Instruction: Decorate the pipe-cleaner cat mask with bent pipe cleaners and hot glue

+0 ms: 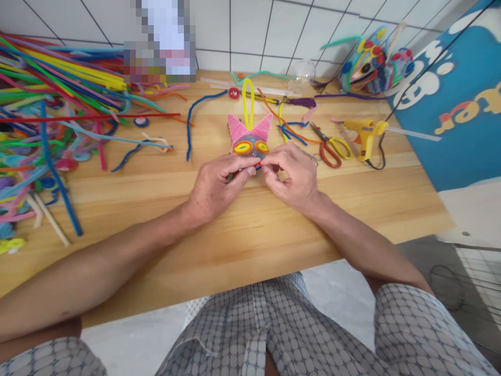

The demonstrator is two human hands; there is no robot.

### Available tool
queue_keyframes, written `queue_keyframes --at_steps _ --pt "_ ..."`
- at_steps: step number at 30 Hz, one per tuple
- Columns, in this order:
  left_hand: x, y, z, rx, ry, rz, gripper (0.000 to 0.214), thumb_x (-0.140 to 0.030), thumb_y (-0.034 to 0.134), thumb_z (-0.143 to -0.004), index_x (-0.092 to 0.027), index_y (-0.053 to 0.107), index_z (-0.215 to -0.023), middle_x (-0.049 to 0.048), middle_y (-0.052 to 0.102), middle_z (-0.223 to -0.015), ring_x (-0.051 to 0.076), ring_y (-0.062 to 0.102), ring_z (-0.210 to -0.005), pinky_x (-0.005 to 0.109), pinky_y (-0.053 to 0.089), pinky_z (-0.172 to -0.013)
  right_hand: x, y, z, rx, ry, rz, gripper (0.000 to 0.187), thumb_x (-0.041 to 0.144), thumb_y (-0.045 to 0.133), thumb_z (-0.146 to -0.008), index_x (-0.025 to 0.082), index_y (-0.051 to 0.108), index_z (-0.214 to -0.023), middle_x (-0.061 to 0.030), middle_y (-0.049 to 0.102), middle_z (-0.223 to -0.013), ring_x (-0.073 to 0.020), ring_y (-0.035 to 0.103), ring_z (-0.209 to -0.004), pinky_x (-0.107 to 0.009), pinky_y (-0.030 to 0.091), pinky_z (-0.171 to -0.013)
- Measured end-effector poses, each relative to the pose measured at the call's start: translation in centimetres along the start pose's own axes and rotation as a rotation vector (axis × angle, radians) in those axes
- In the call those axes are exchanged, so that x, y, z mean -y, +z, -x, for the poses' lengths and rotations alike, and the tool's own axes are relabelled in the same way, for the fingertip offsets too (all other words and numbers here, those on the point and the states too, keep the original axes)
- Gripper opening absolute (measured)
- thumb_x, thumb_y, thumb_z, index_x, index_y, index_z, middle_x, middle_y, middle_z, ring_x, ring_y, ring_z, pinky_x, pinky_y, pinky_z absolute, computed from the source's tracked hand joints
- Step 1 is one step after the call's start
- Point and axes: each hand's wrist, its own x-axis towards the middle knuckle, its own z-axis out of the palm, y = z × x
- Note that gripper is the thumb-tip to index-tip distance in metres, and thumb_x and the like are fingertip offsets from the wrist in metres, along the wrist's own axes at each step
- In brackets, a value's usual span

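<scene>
A pipe-cleaner cat face (pixel 250 140) with pink ears, yellow-ringed eyes and a yellow loop on top lies on the wooden table (pixel 242 235). My left hand (pixel 217 185) is closed, its fingers pinching the lower edge of the face from the left. My right hand (pixel 293 175) is closed too, its fingertips pinching a small red piece at the bottom of the same face. The fingertips of both hands nearly meet below the eyes. The face's lower half is hidden by my fingers.
A big heap of coloured pipe cleaners (pixel 50 115) covers the table's left. Red-handled scissors (pixel 331 149) and a yellow glue gun (pixel 366 136) lie to the right. A finished colourful pipe-cleaner figure (pixel 371 62) stands at the back right, with a blue board (pixel 457 109) beside it.
</scene>
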Motion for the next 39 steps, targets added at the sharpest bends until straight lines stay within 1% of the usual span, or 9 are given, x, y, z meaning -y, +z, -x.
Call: queue_keyframes --at_steps 5,9,15,21,26,30,34,37,39 --pt "0.0 0.1 0.0 -0.002 0.002 0.039 0.021 -0.029 0.075 -0.109 -0.032 0.090 -0.122 0.0028 0.092 -0.110 0.021 0.083 -0.089 0.038 0.069 -0.087 -0.1 -0.1 0.1 0.012 -0.002 0.053 0.016 0.014 0.064 -0.104 0.028 0.073 -0.107 -0.0009 0.078 -0.097 -0.0185 0.078 -0.090 -0.033 0.062 -0.074" --pt "0.0 0.2 -0.1 -0.007 -0.030 0.072 0.019 -0.029 0.077 -0.107 -0.033 0.091 -0.120 0.0024 0.092 -0.111 0.021 0.084 -0.090 0.038 0.069 -0.088 -0.1 -0.1 0.2 0.017 -0.004 0.073 0.014 0.016 0.065 -0.105 0.027 0.073 -0.106 -0.0012 0.079 -0.098 -0.0187 0.078 -0.089 -0.033 0.061 -0.074" --pt "0.1 0.3 0.0 -0.036 -0.121 0.096 0.017 -0.034 0.079 -0.106 -0.031 0.091 -0.119 0.0033 0.092 -0.115 0.023 0.085 -0.095 0.040 0.071 -0.089 -0.2 -0.4 0.0 0.068 0.084 0.058 0.007 0.023 0.067 -0.105 0.026 0.073 -0.106 -0.0024 0.079 -0.097 -0.0206 0.077 -0.088 -0.036 0.063 -0.077" --pt "0.1 0.3 0.1 -0.031 -0.153 0.116 0.018 -0.036 0.079 -0.107 -0.030 0.090 -0.120 0.0041 0.091 -0.117 0.024 0.085 -0.099 0.041 0.071 -0.092 0.0 -0.4 -0.3 0.004 0.043 0.013 0.006 0.019 0.069 -0.104 0.024 0.072 -0.105 -0.0009 0.077 -0.094 -0.0162 0.071 -0.077 -0.031 0.059 -0.069" --pt "0.0 0.4 0.0 -0.004 -0.130 0.109 0.018 -0.038 0.077 -0.108 -0.031 0.089 -0.119 0.0029 0.092 -0.118 0.024 0.086 -0.102 0.042 0.072 -0.096 -0.1 -0.1 -0.1 0.007 0.013 -0.002 0.011 0.017 0.065 -0.106 0.025 0.072 -0.106 -0.0014 0.078 -0.094 -0.0183 0.075 -0.086 -0.033 0.060 -0.073" --pt "0.2 0.4 0.0 -0.006 -0.111 0.114 0.017 -0.041 0.077 -0.109 -0.032 0.089 -0.117 0.0029 0.092 -0.115 0.025 0.086 -0.099 0.042 0.072 -0.091 -0.1 -0.2 -0.1 0.094 0.085 0.005 0.013 0.020 0.061 -0.106 0.027 0.071 -0.101 -0.0012 0.078 -0.093 -0.0205 0.075 -0.089 -0.038 0.062 -0.080" --pt "0.3 0.4 0.1 -0.007 -0.149 0.136 0.022 -0.048 0.076 -0.110 -0.031 0.088 -0.119 0.0041 0.091 -0.114 0.025 0.085 -0.098 0.041 0.072 -0.089 0.2 -0.5 -0.2 0.116 0.171 -0.009 0.008 0.023 0.065 -0.103 0.027 0.068 -0.096 0.0000 0.074 -0.087 -0.0188 0.072 -0.080 -0.037 0.059 -0.076" --pt "0.4 0.5 0.3 -0.034 -0.154 0.093 0.025 -0.047 0.076 -0.110 -0.029 0.085 -0.125 0.0044 0.089 -0.107 0.021 0.080 -0.082 0.037 0.068 -0.075 0.6 -0.5 -0.4 0.069 0.225 -0.026 0.009 0.021 0.068 -0.098 0.026 0.065 -0.092 0.0016 0.073 -0.082 -0.0165 0.068 -0.074 -0.033 0.057 -0.070" --pt "0.4 0.6 0.4 -0.070 -0.128 0.035 0.029 -0.045 0.080 -0.106 -0.028 0.083 -0.129 0.0030 0.087 -0.101 0.016 0.071 -0.067 0.033 0.061 -0.063 0.9 -0.5 -0.4 0.040 0.260 -0.020 0.011 0.021 0.069 -0.095 0.027 0.063 -0.088 0.0025 0.071 -0.079 -0.0158 0.065 -0.070 -0.032 0.055 -0.067"
